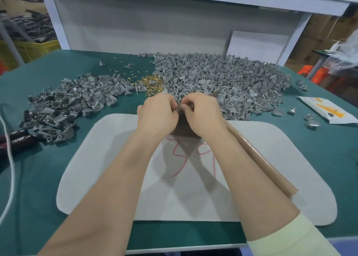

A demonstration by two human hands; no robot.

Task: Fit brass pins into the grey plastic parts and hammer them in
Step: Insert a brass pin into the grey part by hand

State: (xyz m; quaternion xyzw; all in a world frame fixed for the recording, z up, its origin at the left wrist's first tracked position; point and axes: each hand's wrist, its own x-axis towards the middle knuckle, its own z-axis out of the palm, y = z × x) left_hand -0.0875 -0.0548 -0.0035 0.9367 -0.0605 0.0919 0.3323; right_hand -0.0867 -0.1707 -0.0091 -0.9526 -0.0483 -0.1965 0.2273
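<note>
— Where's the piece?
— Mid-frame, above the white mat (116, 159): left hand (157, 114) and right hand (203, 114) both curled, pinching one grey part (179, 109) between their fingertips. Any pin there is hidden.
— The risk?
— A crooked pin, I'd guess. Or it slips, being so small, and drops among the loose brass pins (152, 84) just above.

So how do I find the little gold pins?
On the green table, a small grey heap lies left, a big grey heap right. In the gap between them, beyond the left hand, sits a pile of brass pins. Only it shines gold among grey.
</note>
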